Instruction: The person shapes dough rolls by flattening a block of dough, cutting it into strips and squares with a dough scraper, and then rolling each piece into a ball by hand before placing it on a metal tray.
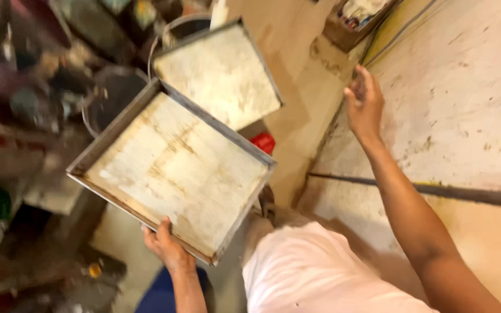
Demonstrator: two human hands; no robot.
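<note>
Head view: left hand (166,246) gripping the near edge of a large, stained metal tray (175,171), held tilted in the air beside the desk's (465,116) left edge. Second, smaller tray (218,72) just beyond, overlapped at its corner. Right hand (365,104) spread open, resting on the desk's left edge. Red object (264,142) on the floor below.

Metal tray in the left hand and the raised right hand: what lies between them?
In the head view, between the metal tray and the right hand lie bare tan floor and a small red object by the tray's edge.
</note>
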